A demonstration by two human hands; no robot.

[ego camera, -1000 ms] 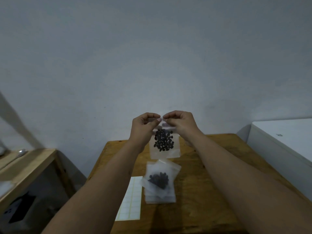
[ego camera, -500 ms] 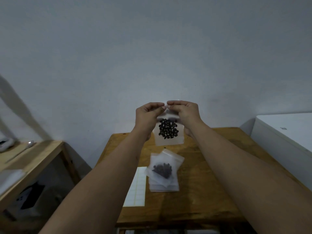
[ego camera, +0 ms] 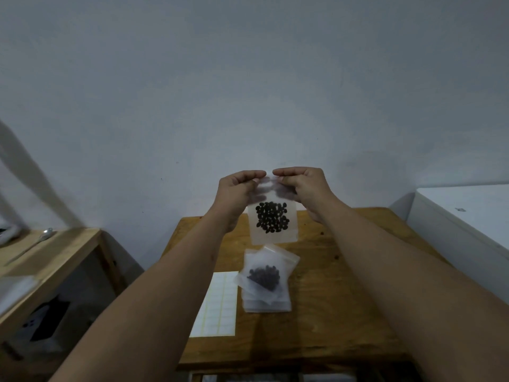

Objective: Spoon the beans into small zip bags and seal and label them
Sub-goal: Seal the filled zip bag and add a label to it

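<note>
A small clear zip bag (ego camera: 272, 226) with dark beans hangs upright in the air above the wooden table (ego camera: 344, 285). My left hand (ego camera: 237, 193) pinches its top edge on the left, and my right hand (ego camera: 304, 188) pinches the top edge on the right, fingertips almost meeting. Below, a second bag with beans (ego camera: 265, 275) lies tilted on a stack of empty zip bags (ego camera: 265, 306). A white label sheet (ego camera: 217, 307) lies flat to the left of that stack.
A lower wooden side table (ego camera: 55, 260) at the left carries a metal spoon (ego camera: 30, 245). A white cabinet (ego camera: 465, 213) stands at the right. A plain wall rises right behind the table.
Both hands have lifted the bean bag higher, still pinching its top edge. The view has shifted so more of the table's front edge shows.
</note>
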